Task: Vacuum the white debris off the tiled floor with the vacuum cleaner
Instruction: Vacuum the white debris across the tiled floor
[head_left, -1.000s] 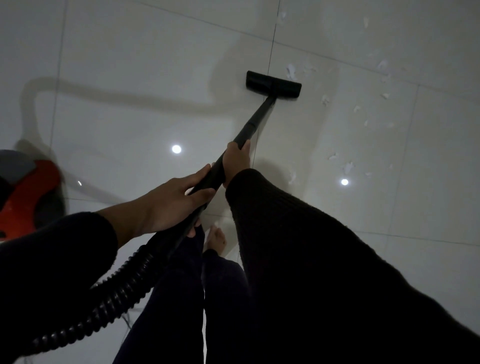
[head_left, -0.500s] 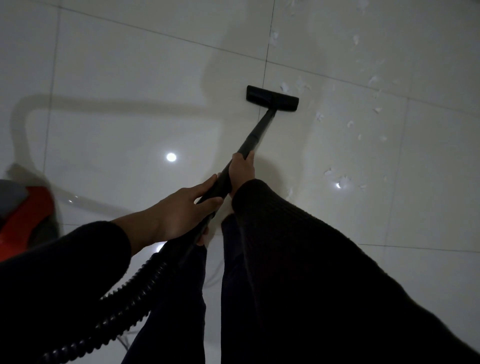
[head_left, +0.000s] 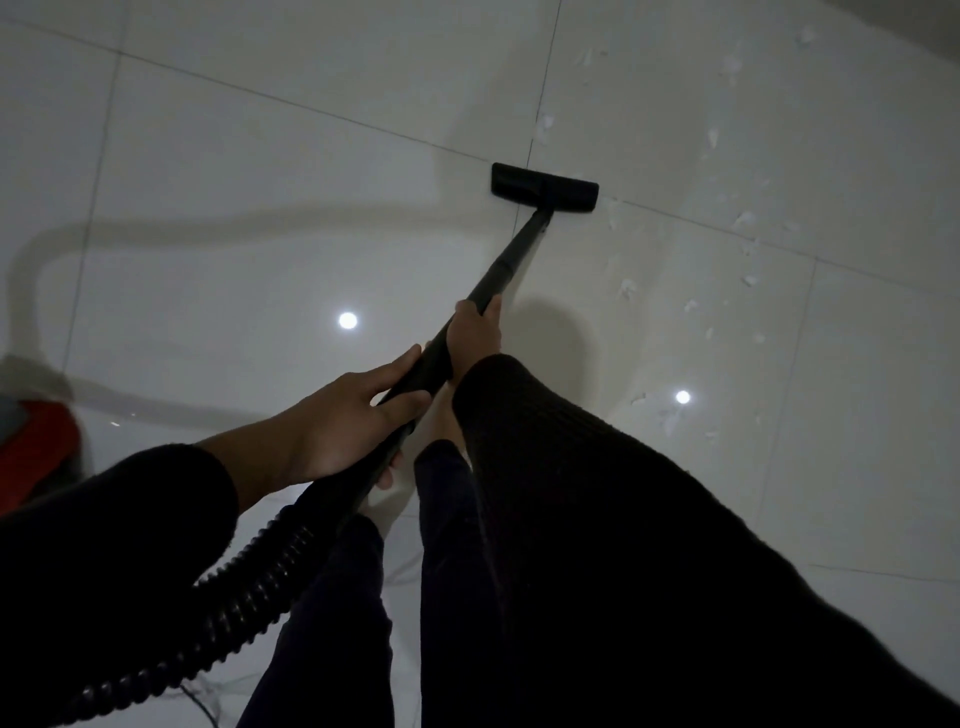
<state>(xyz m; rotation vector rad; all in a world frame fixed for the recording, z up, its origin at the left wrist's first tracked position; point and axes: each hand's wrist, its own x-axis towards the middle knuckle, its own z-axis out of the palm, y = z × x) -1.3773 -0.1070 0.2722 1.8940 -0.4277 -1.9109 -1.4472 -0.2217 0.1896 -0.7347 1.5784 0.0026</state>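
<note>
A black vacuum wand (head_left: 511, 262) runs from my hands up to its flat black floor head (head_left: 544, 188), which rests on the glossy white tiled floor (head_left: 249, 156) across a grout line. My right hand (head_left: 475, 335) grips the wand higher up. My left hand (head_left: 348, 415) wraps the wand lower down, where the ribbed black hose (head_left: 228, 587) joins. Several scraps of white debris (head_left: 626, 287) lie scattered right of the head and above it.
The red vacuum body (head_left: 36, 441) sits at the left edge. My dark-trousered legs (head_left: 337, 597) and a bare foot (head_left: 447, 421) stand below the wand. Two ceiling lamp reflections (head_left: 347, 320) shine on the tiles. A thin cord (head_left: 202, 701) trails on the floor.
The floor head sits lower in view and the debris above it has come into sight. Both hands have kept their grip on the wand.
</note>
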